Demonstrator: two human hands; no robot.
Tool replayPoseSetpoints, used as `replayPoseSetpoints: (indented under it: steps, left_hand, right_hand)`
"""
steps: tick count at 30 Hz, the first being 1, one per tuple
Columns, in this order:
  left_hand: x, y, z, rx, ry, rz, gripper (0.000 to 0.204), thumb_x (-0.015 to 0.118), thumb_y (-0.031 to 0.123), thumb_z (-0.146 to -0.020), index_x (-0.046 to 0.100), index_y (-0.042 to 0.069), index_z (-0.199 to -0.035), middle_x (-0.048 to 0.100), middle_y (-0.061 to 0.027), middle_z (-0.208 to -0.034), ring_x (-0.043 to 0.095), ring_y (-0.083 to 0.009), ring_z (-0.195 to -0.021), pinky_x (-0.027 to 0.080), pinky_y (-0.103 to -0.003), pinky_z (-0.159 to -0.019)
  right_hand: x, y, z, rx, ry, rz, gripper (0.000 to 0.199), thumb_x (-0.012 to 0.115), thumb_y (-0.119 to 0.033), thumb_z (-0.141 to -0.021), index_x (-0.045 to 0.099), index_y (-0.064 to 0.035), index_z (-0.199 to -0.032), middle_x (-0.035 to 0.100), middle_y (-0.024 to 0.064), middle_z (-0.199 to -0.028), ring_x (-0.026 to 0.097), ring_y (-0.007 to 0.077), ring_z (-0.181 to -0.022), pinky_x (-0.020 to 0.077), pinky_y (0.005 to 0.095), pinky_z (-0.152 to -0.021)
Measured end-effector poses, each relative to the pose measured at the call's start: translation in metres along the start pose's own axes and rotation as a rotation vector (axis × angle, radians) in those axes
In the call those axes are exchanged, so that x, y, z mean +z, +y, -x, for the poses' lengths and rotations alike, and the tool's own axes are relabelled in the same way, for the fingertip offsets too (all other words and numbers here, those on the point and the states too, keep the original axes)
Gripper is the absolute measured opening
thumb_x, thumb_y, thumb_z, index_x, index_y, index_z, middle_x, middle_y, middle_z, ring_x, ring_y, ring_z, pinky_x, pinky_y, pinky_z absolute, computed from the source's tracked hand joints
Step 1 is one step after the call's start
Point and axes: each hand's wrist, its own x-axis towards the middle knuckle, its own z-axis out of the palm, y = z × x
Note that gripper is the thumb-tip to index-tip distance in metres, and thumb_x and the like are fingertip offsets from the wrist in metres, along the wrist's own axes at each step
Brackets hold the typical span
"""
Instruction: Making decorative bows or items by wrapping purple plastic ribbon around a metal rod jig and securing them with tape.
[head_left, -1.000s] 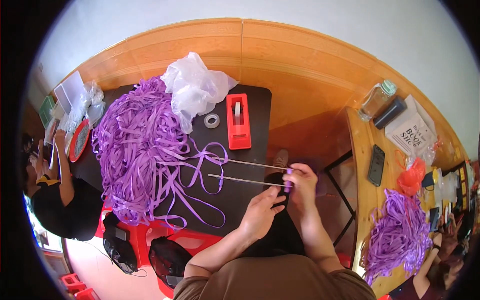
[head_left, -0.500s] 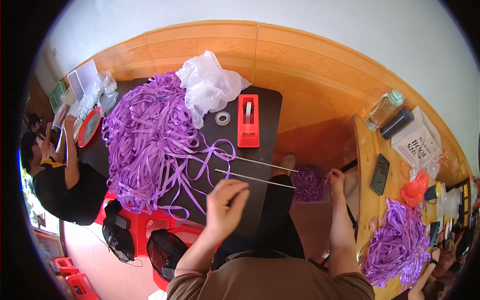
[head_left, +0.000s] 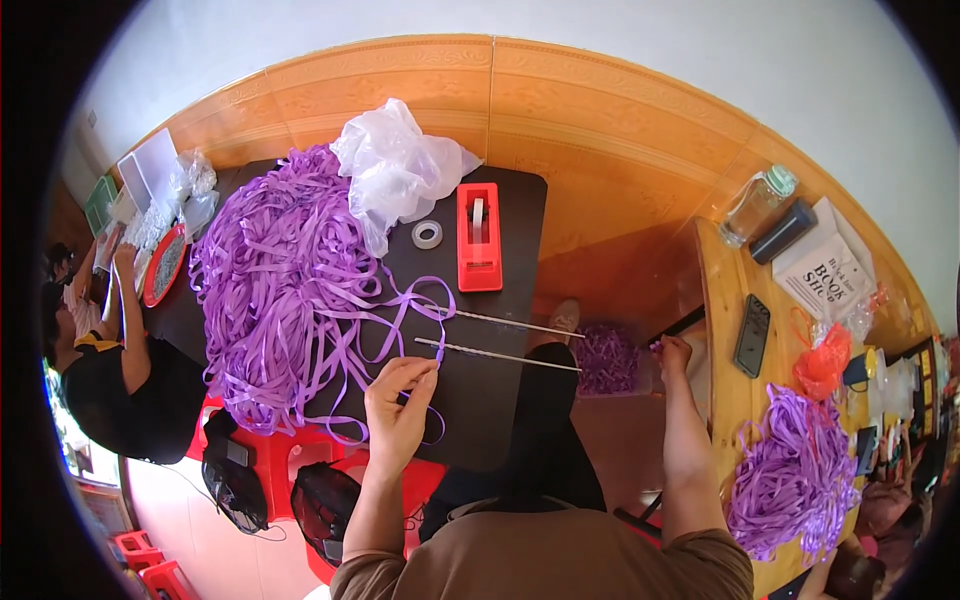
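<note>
My left hand (head_left: 397,405) is closed in a pinch over the dark table, thumb and forefinger on a purple ribbon (head_left: 442,335). This strand loops out from a large tangled heap of purple ribbon (head_left: 285,290). Beside the fingertips, two thin silvery rods lie roughly parallel, the lower rod (head_left: 500,355) nearer to me and the upper rod (head_left: 510,322) beyond it, both jutting past the table edge. My right hand (head_left: 676,356) is closed to the right of a box of purple ribbon pieces (head_left: 607,360). A speck of purple shows at its fingertips, too small to name.
A red tape dispenser (head_left: 480,262), a tape roll (head_left: 427,235) and a crumpled plastic bag (head_left: 400,170) are on the dark table (head_left: 480,420). The wooden table (head_left: 722,300) at right holds a phone (head_left: 753,335), bottles and more ribbon (head_left: 790,480). Another person (head_left: 135,400) works at left.
My left hand, blurred before, has come to the ribbon near the lower rod and pinches it. My right hand stays beside the box, its fingers more curled. The whole view has shifted slightly.
</note>
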Motion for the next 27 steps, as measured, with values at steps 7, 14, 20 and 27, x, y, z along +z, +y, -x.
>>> replayPoseSetpoints:
  steps: [7,14,20,27]
  left_hand:
    - [-0.001,-0.002,-0.001,-0.018,0.009,0.040,0.014,0.059,-0.002,-0.084,0.066,-0.003,-0.096,0.063,-0.0082,-0.090,0.057,-0.0104,-0.076,0.045,-0.022,-0.068]
    - [0.001,-0.006,-0.003,-0.007,0.025,0.080,0.014,0.059,-0.002,-0.085,0.066,-0.003,-0.096,0.063,-0.0073,-0.090,0.057,-0.0096,-0.075,0.044,-0.021,-0.068]
    - [0.001,-0.009,-0.003,-0.018,0.028,0.098,0.014,0.060,-0.002,-0.085,0.067,-0.003,-0.096,0.063,-0.0073,-0.090,0.057,-0.0094,-0.075,0.043,-0.020,-0.068]
    - [-0.004,-0.006,-0.001,0.003,0.074,0.044,0.014,0.063,-0.001,-0.082,0.067,-0.003,-0.096,0.063,-0.0093,-0.091,0.058,-0.0123,-0.075,0.044,-0.022,-0.067]
  right_hand:
    - [-0.007,0.003,-0.002,0.008,0.003,0.071,0.005,0.059,-0.006,-0.085,0.061,-0.0013,-0.084,0.063,0.0073,-0.069,0.060,0.0151,-0.051,0.0425,0.0224,-0.039]
    - [-0.005,-0.001,0.008,0.068,-0.006,-0.059,0.005,0.060,0.001,-0.076,0.058,-0.0026,-0.074,0.061,0.0089,-0.067,0.060,0.0206,-0.052,0.0458,0.0273,-0.042]
    - [-0.015,0.003,-0.002,-0.004,0.016,0.175,0.011,0.065,-0.004,-0.076,0.057,-0.0054,-0.068,0.057,0.0067,-0.056,0.053,0.0160,-0.043,0.0332,0.0257,-0.035]
    - [-0.010,0.014,-0.020,-0.082,0.101,0.490,0.017,0.067,-0.015,-0.083,0.060,-0.0006,-0.079,0.059,0.0078,-0.065,0.055,0.0178,-0.060,0.0410,0.0316,-0.052]
